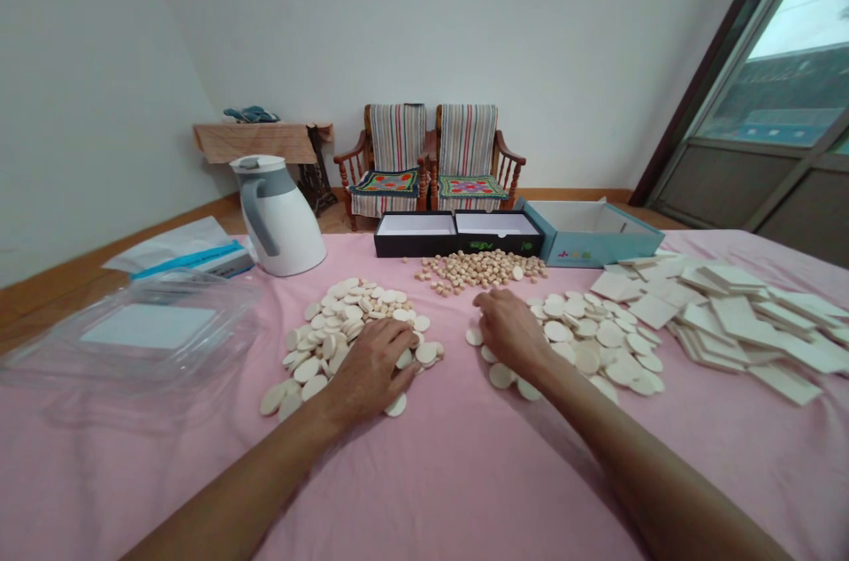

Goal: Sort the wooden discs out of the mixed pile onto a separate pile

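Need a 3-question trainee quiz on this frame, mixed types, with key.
1. True or false: the left hand and the right hand each rest on a separate pile of round discs.
2. What lies heaped just in front of the black boxes? A small beads; B spoons; C cups.
3. Fill in: the white jug stands to the ___ of the black boxes.
Key: 1 true; 2 A; 3 left.
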`<action>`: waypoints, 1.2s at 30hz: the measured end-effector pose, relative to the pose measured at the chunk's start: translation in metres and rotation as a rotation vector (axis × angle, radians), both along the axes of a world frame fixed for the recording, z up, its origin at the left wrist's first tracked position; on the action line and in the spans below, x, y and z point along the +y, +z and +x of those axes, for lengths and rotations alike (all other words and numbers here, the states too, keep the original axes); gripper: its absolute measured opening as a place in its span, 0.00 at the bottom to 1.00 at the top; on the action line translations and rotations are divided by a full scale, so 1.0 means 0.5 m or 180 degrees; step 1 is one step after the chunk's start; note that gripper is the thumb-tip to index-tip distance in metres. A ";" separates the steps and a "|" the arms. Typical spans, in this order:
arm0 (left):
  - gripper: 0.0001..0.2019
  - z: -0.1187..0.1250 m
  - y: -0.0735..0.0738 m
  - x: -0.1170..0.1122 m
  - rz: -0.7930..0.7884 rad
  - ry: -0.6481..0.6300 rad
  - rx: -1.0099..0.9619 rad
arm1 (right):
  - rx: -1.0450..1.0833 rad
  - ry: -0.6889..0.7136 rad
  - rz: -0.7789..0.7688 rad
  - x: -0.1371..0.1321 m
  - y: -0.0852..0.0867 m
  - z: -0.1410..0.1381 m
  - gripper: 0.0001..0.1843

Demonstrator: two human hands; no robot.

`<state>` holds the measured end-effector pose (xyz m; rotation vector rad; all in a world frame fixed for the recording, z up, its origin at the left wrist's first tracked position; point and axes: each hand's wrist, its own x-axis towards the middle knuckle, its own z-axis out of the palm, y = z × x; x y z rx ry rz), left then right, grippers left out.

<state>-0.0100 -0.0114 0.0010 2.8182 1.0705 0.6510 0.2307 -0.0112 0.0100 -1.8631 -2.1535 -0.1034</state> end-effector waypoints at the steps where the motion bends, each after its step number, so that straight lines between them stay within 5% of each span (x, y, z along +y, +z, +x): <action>1: 0.09 0.000 -0.001 0.000 0.0007 -0.0003 -0.0010 | -0.0154 -0.0366 0.0083 0.002 0.011 0.020 0.15; 4: 0.10 -0.001 -0.005 0.002 0.0047 -0.0005 -0.0055 | -0.0522 -0.1125 0.0367 0.008 0.032 0.069 0.14; 6: 0.10 -0.002 -0.007 0.003 0.0050 0.0000 -0.0071 | -0.0468 -0.1105 0.0523 0.009 0.031 0.078 0.14; 12: 0.10 -0.001 -0.004 0.003 0.0059 -0.0045 -0.0032 | 0.0889 0.1139 0.0317 -0.011 -0.010 -0.016 0.14; 17: 0.10 -0.001 -0.003 0.001 0.0080 -0.0038 -0.0046 | 0.0890 0.1696 0.0099 -0.043 -0.034 -0.095 0.14; 26: 0.09 -0.001 -0.001 -0.001 0.0061 -0.0004 -0.0087 | 0.0834 0.1162 0.0308 -0.036 -0.030 -0.086 0.13; 33: 0.09 -0.003 -0.005 0.002 0.0109 -0.0006 -0.0099 | -0.0046 -0.1059 0.0236 0.004 0.040 0.075 0.15; 36: 0.08 -0.002 -0.004 0.001 0.0133 0.0019 -0.0125 | -0.0202 -0.1638 0.0230 0.013 0.049 0.137 0.17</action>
